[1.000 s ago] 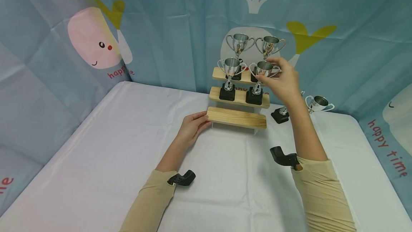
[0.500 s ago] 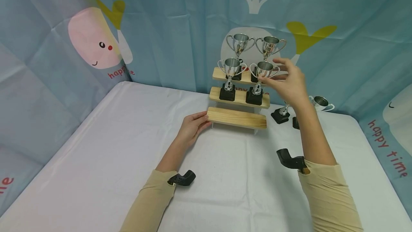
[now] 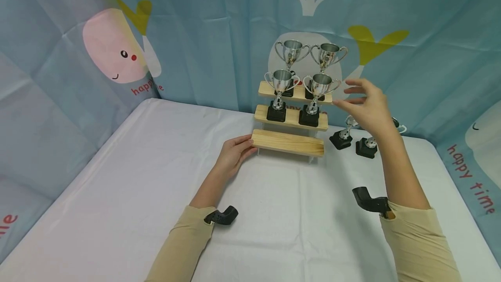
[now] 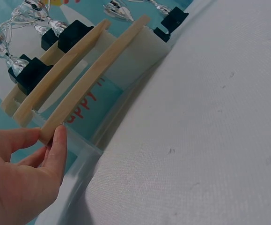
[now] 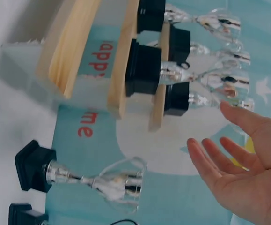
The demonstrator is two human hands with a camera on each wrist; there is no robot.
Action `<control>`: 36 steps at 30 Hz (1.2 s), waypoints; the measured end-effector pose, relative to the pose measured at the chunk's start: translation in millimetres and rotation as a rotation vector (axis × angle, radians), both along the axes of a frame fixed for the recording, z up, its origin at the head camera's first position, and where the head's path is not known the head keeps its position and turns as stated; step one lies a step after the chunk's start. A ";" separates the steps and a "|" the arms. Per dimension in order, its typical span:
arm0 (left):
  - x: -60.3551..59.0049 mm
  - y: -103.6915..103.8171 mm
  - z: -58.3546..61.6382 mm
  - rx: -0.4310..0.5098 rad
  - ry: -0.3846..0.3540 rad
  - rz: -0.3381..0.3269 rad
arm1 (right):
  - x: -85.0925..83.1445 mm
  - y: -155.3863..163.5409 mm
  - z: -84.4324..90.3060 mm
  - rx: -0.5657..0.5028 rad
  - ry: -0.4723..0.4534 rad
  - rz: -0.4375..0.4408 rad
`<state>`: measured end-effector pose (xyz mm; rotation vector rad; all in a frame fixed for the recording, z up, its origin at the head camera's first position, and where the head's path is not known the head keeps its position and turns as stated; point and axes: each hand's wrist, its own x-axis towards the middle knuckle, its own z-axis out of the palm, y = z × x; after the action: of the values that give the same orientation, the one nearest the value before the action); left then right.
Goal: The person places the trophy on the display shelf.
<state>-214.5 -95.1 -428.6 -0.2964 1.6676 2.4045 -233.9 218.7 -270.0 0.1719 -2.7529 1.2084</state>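
A three-tier display stand with wooden shelves stands near the back of the table. My left hand pinches the left end of its lowest shelf between thumb and fingers, as the left wrist view shows. Two silver trophy cups with black bases stand on the top tier, and two on the middle one. The right middle-tier trophy is the nearest to my right hand. That hand hovers to its right, fingers loosely bent and apart, holding nothing. The bottom shelf is bare.
Two more trophies, one of them with its black base showing, stand on the white tablecloth right of the stand, partly behind my right forearm. A blue printed curtain hangs behind the table.
My right hand has let go of the right middle-tier trophy and moved away to the right. The trophy stays upright on its shelf. My left hand has kept its place.
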 end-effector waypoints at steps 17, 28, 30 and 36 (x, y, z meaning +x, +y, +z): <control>0.0 0.3 0.1 0.002 0.019 -0.008 | 6.9 36.7 -12.1 0.104 -0.020 -0.046; 1.3 1.3 0.5 0.006 0.018 -0.002 | 11.7 67.0 -22.5 0.137 -0.005 -0.105; 1.6 1.4 0.8 0.007 0.019 0.000 | 13.1 72.8 -23.9 0.134 0.000 -0.114; 2.2 0.9 1.2 0.005 0.019 0.005 | 15.2 87.2 -26.6 0.140 -0.002 -0.140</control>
<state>-212.3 -94.1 -427.5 -0.2776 1.6708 2.4223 -218.7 305.9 -296.6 -0.0090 -2.7976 0.9836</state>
